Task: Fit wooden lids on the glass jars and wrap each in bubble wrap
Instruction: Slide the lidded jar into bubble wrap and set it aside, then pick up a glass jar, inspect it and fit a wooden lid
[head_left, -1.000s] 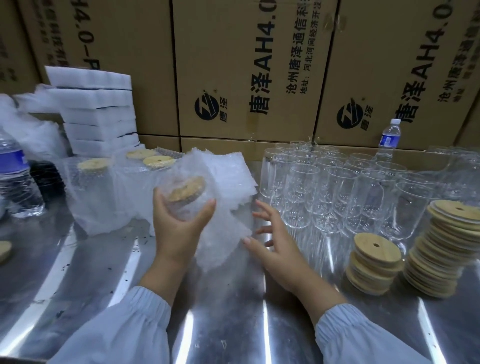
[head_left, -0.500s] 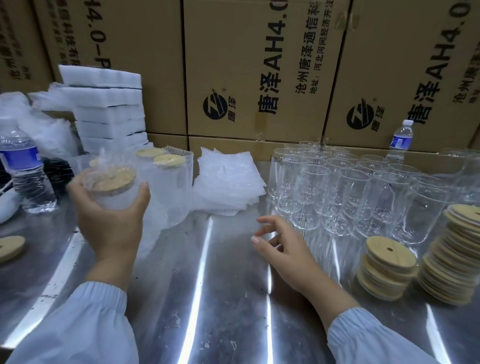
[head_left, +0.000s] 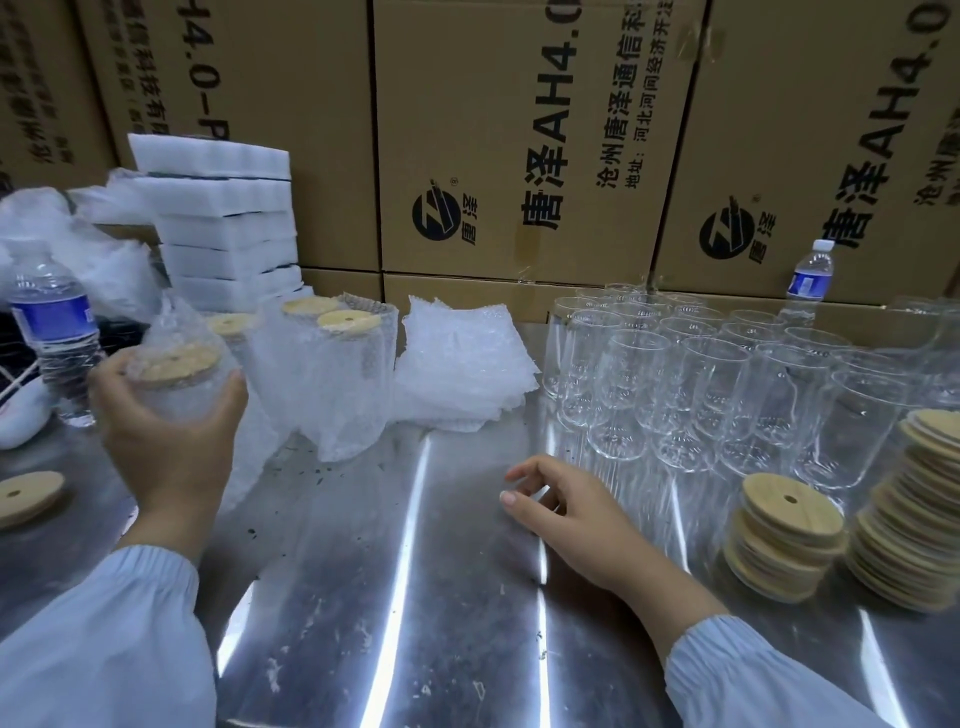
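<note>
The left hand (head_left: 166, 441) is held up over the left side of the shiny steel table (head_left: 363, 597), fingers and thumb curled round a bubble-wrapped glass jar with wooden lid (head_left: 179, 382). The right hand (head_left: 576, 514) hangs low over the table's middle, palm down, fingers loosely bent, empty.

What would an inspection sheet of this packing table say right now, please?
Surface: steel table, shiny, with small specks.
Job's things: wrapped jar, lid on, in the left hand; more wrapped jars standing beside it; bubble wrap sheets piled mid-table; bare glass jars grouped at right; two wooden lid stacks in front of them; one loose lid at far left.
Clutter: water bottle at left; second water bottle at back right; white foam blocks stacked.
Grippers: left hand grips the wrapped jar; right hand relaxed, holding nothing.
Cables: nothing seen.
Surroundings: cardboard cartons stacked behind the table.
</note>
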